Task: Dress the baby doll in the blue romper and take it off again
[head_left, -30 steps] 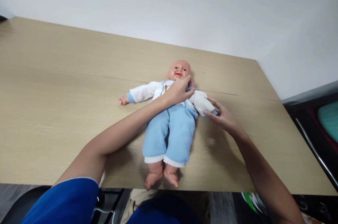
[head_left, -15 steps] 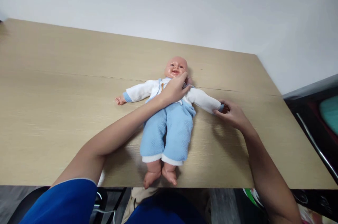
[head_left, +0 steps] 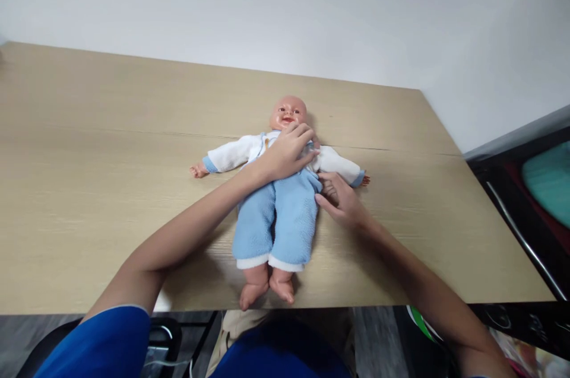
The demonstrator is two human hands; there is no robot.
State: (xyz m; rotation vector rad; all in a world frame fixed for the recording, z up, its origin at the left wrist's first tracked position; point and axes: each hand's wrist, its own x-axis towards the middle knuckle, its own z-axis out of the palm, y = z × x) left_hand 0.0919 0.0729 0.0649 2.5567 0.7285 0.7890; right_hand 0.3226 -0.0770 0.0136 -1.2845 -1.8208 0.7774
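Note:
A baby doll (head_left: 276,212) in a white top and light blue trousers lies on its back on the wooden table (head_left: 89,146), head away from me, arms spread, feet at the near edge. My left hand (head_left: 287,152) rests curled on the doll's chest just under its chin, pressing or gripping the top. My right hand (head_left: 338,203) sits by the doll's side under its outstretched sleeve, fingers bent against the waist of the trousers; what they pinch, if anything, is hidden.
A white wall rises behind the table. To the right stands a dark unit (head_left: 525,188) with a teal item (head_left: 550,179) in it. Below the near edge are my blue clothing (head_left: 276,354) and a black chair part (head_left: 164,336).
My right hand left the doll's wrist, where it had pulled the arm straight, and moved in to the doll's side at the waist. The left hand stayed on the chest.

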